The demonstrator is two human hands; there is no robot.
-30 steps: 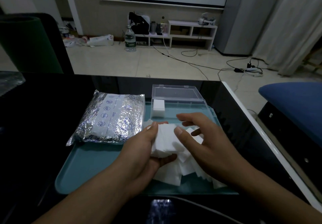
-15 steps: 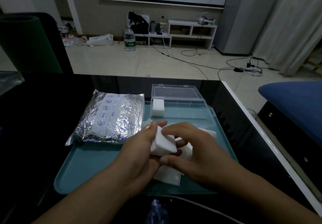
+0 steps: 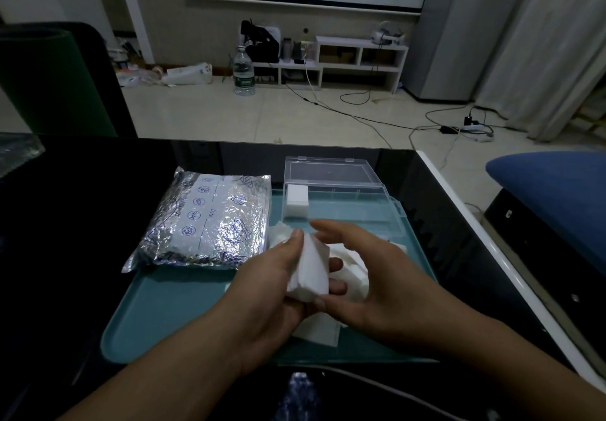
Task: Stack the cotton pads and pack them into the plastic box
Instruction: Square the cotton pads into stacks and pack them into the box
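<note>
Stack squared up since a second ago
My left hand grips the cotton pads; my right hand, fingers loose, now cups their side, plastic box just beyond.

Small stack of plain white square cotton pads in left hand; more white pads under right hand. Flat teal plastic tray beneath both hands. Crinkly silver foil pouch w/ white panel & blue printed icons, just beyond left hand. Clear colourless plastic box beyond hands, white pad block inside. Glossy black table w/ white edge.
</note>
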